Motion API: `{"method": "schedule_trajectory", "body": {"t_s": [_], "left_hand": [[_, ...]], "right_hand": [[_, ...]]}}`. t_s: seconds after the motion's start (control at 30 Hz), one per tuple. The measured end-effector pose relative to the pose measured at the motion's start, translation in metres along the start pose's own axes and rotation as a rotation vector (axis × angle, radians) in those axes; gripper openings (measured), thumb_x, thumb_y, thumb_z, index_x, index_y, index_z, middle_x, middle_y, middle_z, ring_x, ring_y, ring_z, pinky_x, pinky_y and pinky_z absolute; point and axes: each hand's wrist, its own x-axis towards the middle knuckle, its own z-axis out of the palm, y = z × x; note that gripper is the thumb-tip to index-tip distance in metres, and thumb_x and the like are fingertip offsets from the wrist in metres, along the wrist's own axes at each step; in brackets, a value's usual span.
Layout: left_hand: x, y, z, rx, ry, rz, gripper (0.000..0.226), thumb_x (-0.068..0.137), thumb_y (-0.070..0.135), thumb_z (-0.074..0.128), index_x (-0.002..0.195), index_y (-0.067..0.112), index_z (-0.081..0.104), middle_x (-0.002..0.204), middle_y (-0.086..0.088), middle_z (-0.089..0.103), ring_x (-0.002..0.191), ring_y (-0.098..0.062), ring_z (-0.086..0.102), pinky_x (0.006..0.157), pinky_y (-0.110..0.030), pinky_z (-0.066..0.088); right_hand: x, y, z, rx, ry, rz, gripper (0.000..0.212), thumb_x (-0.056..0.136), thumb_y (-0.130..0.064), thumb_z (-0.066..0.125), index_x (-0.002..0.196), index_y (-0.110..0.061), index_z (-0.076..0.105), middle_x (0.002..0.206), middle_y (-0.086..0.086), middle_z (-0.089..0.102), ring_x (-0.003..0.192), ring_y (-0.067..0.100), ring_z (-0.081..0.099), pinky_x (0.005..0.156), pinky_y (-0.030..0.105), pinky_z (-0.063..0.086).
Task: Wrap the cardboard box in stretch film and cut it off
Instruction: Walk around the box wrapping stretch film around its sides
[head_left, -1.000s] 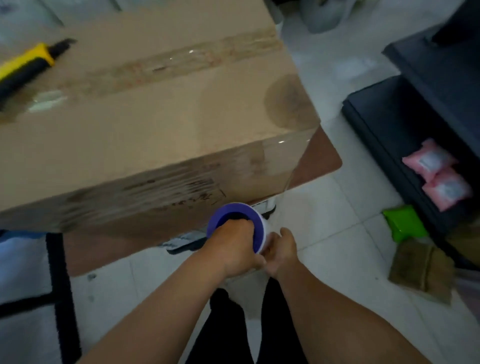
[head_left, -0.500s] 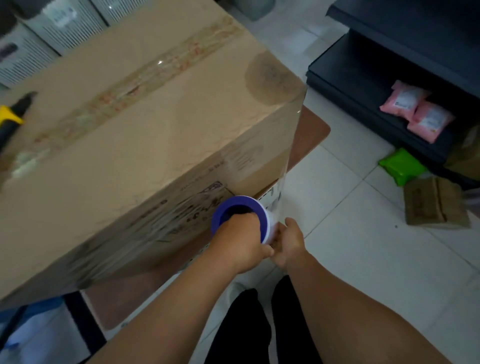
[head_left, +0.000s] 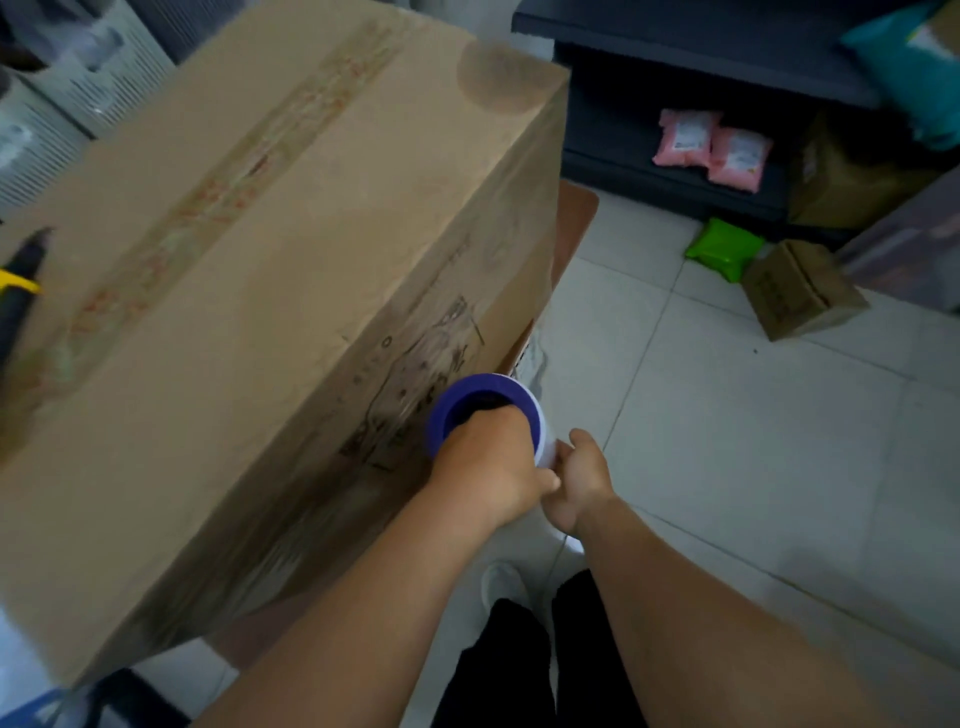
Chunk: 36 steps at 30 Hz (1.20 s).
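A large taped cardboard box (head_left: 270, 270) fills the left and middle of the head view, standing on a brown board (head_left: 574, 218). Clear stretch film clings to its near side and runs to the right corner. The film roll (head_left: 537, 423) has a purple core end facing up, just beside that side. My left hand (head_left: 488, 467) grips the roll from the top, fingers inside the core. My right hand (head_left: 582, 480) holds the roll's lower part from the right. A yellow and black cutter (head_left: 18, 283) lies on the box top at the far left.
Dark shelving (head_left: 675, 171) with pink packets (head_left: 711, 148) stands at the back right. On the tiled floor lie a green packet (head_left: 724, 252) and a small cardboard box (head_left: 802, 288). My legs and a white shoe (head_left: 504, 584) are below the hands.
The view has swung to the right around the box. Both hands have carried the roll along the near side toward the right corner, drawing film over that side.
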Motion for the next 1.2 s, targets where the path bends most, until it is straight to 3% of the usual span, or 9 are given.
{"method": "schedule_trajectory", "body": {"t_s": [0.17,0.27,0.37,0.53,0.63,0.8,0.97,1.07,1.2], "left_hand": [[-0.013,-0.011,0.004,-0.004,0.021,-0.004,0.039,0.082,0.033,0.071,0.109,0.009,0.058,0.098,-0.007,0.064,0.090,-0.023,0.062,0.075,-0.032,0.050],[-0.021,-0.016,0.004,-0.020,0.041,-0.023,0.035,0.083,0.033,0.069,0.104,0.007,0.057,0.091,-0.006,0.060,0.084,-0.023,0.059,0.068,-0.031,0.046],[-0.029,-0.022,0.005,-0.056,0.086,-0.046,0.032,0.086,0.034,0.067,0.102,0.009,0.054,0.098,-0.008,0.061,0.090,-0.026,0.059,0.070,-0.031,0.044],[-0.041,-0.034,0.014,-0.100,0.188,-0.035,0.026,0.092,0.035,0.060,0.093,0.012,0.048,0.087,-0.005,0.056,0.082,-0.024,0.057,0.069,-0.032,0.043],[-0.049,-0.039,0.020,-0.111,0.259,0.026,0.023,0.095,0.034,0.055,0.094,0.013,0.047,0.085,-0.003,0.055,0.083,-0.023,0.057,0.068,-0.031,0.041],[-0.060,-0.051,0.026,0.000,0.405,0.125,0.029,0.095,0.037,0.053,0.107,0.011,0.053,0.096,-0.007,0.064,0.093,-0.026,0.059,0.071,-0.034,0.043],[-0.072,-0.064,0.027,0.048,0.413,0.197,0.033,0.091,0.033,0.061,0.116,0.012,0.053,0.103,-0.008,0.065,0.099,-0.028,0.060,0.080,-0.038,0.047],[-0.073,-0.071,0.036,0.100,0.421,0.222,0.032,0.092,0.028,0.061,0.117,0.011,0.052,0.104,-0.009,0.066,0.100,-0.028,0.060,0.080,-0.037,0.048],[-0.070,-0.068,0.049,0.158,0.418,0.268,0.026,0.095,0.023,0.057,0.117,0.011,0.051,0.103,-0.009,0.065,0.100,-0.027,0.060,0.079,-0.035,0.049]], "right_hand": [[-0.009,0.020,-0.004,0.096,-0.013,-0.021,0.045,0.099,-0.037,0.030,0.109,-0.005,0.060,0.082,0.010,0.064,0.069,0.018,0.056,0.067,0.029,0.047],[-0.018,0.026,-0.003,0.102,-0.016,-0.031,0.035,0.098,-0.032,0.033,0.084,-0.007,0.053,0.057,0.004,0.056,0.056,0.015,0.049,0.057,0.027,0.044],[-0.027,0.032,-0.002,0.129,-0.042,-0.040,0.036,0.098,-0.029,0.032,0.068,-0.012,0.041,0.040,-0.001,0.047,0.049,0.014,0.042,0.049,0.024,0.039],[-0.042,0.049,-0.001,0.145,-0.086,-0.077,0.032,0.099,-0.031,0.032,0.088,-0.010,0.053,0.071,0.006,0.054,0.066,0.017,0.054,0.057,0.026,0.046],[-0.050,0.059,0.000,0.180,-0.096,-0.101,0.032,0.098,-0.030,0.033,0.084,-0.010,0.054,0.072,0.005,0.055,0.066,0.016,0.054,0.061,0.025,0.047],[-0.064,0.075,0.004,0.265,-0.114,-0.130,0.044,0.096,-0.029,0.037,0.125,-0.003,0.057,0.120,0.015,0.065,0.095,0.021,0.064,0.085,0.029,0.053],[-0.074,0.097,0.012,0.323,-0.109,-0.163,0.045,0.096,-0.028,0.037,0.129,-0.004,0.057,0.124,0.015,0.064,0.099,0.022,0.063,0.100,0.034,0.048],[-0.071,0.105,0.014,0.356,-0.085,-0.169,0.045,0.096,-0.029,0.038,0.124,-0.002,0.059,0.103,0.012,0.068,0.082,0.018,0.062,0.086,0.030,0.053],[-0.063,0.103,0.009,0.369,-0.060,-0.176,0.030,0.097,-0.028,0.035,0.089,-0.011,0.059,0.054,-0.001,0.057,0.056,0.011,0.053,0.056,0.023,0.045]]}}
